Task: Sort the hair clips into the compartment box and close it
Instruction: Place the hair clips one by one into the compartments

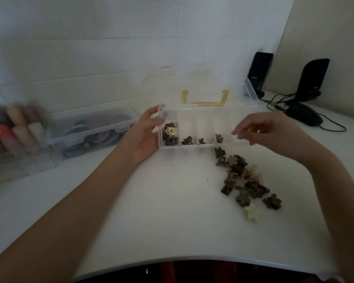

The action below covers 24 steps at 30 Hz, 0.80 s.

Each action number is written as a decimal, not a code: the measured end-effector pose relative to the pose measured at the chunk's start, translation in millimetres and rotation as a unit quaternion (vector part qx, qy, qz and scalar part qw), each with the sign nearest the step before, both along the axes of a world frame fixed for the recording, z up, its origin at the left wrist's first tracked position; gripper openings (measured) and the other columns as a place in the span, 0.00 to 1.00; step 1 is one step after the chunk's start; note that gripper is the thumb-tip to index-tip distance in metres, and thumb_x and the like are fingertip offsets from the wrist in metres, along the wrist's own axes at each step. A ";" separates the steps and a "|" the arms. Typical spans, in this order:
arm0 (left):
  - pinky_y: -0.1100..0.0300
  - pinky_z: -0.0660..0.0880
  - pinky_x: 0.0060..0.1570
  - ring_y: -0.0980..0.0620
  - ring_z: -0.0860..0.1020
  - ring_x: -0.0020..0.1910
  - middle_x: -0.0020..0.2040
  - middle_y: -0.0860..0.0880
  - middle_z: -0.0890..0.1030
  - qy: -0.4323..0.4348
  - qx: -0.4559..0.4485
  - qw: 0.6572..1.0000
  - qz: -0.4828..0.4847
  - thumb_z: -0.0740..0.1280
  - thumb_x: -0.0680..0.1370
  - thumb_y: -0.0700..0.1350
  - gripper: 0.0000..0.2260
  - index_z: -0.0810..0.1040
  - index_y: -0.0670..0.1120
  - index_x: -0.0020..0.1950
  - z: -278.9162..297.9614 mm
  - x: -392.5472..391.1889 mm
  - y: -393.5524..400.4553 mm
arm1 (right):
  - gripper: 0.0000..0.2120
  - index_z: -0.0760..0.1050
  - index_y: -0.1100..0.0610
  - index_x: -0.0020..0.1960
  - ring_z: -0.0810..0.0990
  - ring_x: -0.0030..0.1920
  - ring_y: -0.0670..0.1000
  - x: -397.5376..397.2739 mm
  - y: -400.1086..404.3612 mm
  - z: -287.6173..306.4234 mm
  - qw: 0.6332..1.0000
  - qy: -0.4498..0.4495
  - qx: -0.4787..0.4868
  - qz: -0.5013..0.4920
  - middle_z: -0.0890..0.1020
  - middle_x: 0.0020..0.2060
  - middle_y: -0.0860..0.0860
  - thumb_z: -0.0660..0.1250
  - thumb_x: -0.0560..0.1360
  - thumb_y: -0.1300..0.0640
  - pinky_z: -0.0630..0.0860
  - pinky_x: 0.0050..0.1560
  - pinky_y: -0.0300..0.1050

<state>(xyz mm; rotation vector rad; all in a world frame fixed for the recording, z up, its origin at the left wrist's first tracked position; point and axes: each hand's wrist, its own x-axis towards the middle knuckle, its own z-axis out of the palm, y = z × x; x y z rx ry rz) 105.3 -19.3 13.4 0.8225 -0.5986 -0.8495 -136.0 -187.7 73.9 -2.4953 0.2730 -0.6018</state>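
Head view: the left hand steadies the compartment box on the counter, its grip curled on the near-left corner. The right hand hovers over the right compartment; blur hides whether its grip holds anything. The loose hair clips lie just below that grip. Best to take one clip at a time and match it by shape.

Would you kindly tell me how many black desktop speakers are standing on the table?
2. One black desktop speaker stands at the back right by the wall, behind the clear compartment box's open lid; the other black speaker stands to its right, behind the black computer mouse.
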 end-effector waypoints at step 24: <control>0.55 0.76 0.51 0.53 0.84 0.40 0.50 0.52 0.79 0.012 -0.019 0.999 0.035 0.65 0.67 0.34 0.19 0.77 0.51 0.54 -4.0 9.9 0.9 | 0.15 0.66 0.46 0.61 0.79 0.51 0.44 13.4 23.5 -39.1 0.992 0.114 -0.045 0.015 0.81 0.53 0.46 0.60 0.79 0.61 0.73 0.55 0.38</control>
